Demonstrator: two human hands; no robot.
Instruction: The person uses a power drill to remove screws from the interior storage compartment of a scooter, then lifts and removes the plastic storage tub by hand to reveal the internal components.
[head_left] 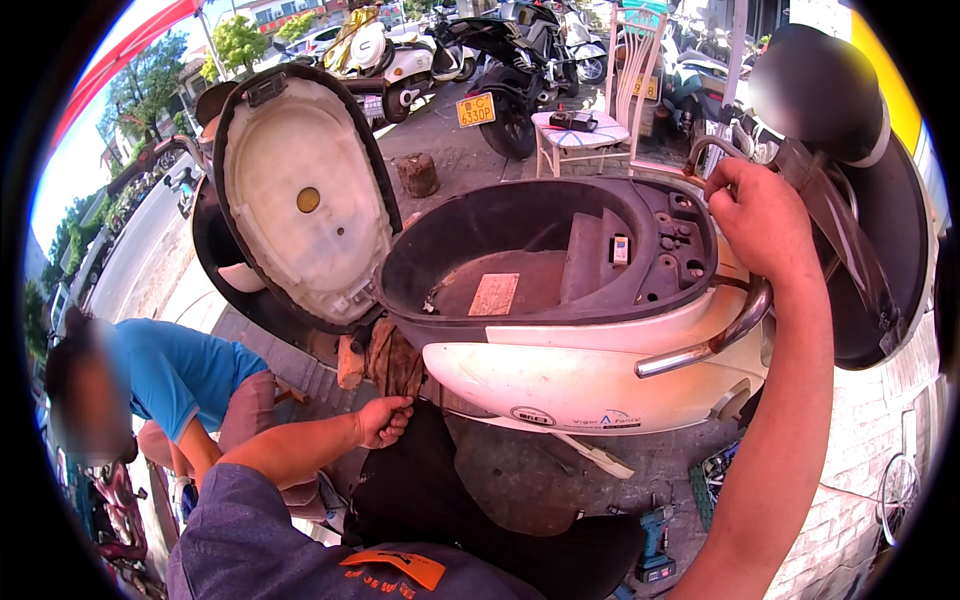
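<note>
A white scooter (pixel 560 385) stands across the middle with its seat (pixel 295 200) tipped up, pale underside showing. The black under-seat bucket (pixel 430 265) lies open and holds a tan card (pixel 495 293) and a small white box (pixel 620 250). Beyond the bucket's right end, my right hand (pixel 760 215) is closed with its fingers curled in, close to the metal grab rail (pixel 715 345). What the fingers hold, if anything, is hidden. My left hand (pixel 385 422) is closed low by the scooter's left end, near a brown rag (pixel 395 360); its contents cannot be made out.
A person in a blue shirt (pixel 190 370) crouches at left. A cordless drill (pixel 655 540) and a green tool tray (pixel 712 480) lie on the paving below. Behind stand a white chair (pixel 590 130), a log stump (pixel 416 174) and parked motorbikes (pixel 510 90). A large dark rounded shape (pixel 820 95) rises at right.
</note>
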